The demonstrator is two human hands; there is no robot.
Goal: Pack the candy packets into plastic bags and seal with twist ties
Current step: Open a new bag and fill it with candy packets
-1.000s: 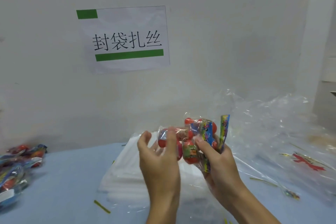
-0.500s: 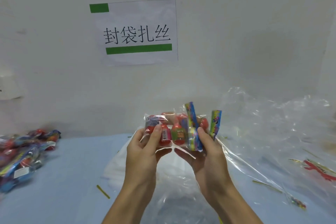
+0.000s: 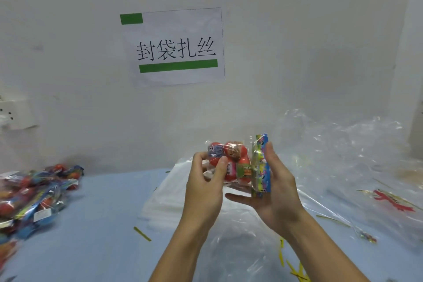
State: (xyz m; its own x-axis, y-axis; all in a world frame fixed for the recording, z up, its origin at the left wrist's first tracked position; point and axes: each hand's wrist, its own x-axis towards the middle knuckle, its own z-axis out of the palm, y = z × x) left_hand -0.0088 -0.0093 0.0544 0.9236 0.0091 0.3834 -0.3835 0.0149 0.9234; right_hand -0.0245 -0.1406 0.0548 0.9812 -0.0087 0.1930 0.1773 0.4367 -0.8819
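Hands are gripping candy: left hand [image 3: 201, 186] pinching the red candy packet [image 3: 231, 162], right hand [image 3: 278, 192] clasping the blue candy packet [image 3: 261, 167], above the tabletop [image 3: 96, 224].

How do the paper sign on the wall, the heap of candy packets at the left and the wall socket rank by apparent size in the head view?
1. paper sign, largest.
2. heap of candy packets, nearly as large; it runs past the frame edge and lies nearer the camera, so this rank is unsure.
3. wall socket, clearly smallest.
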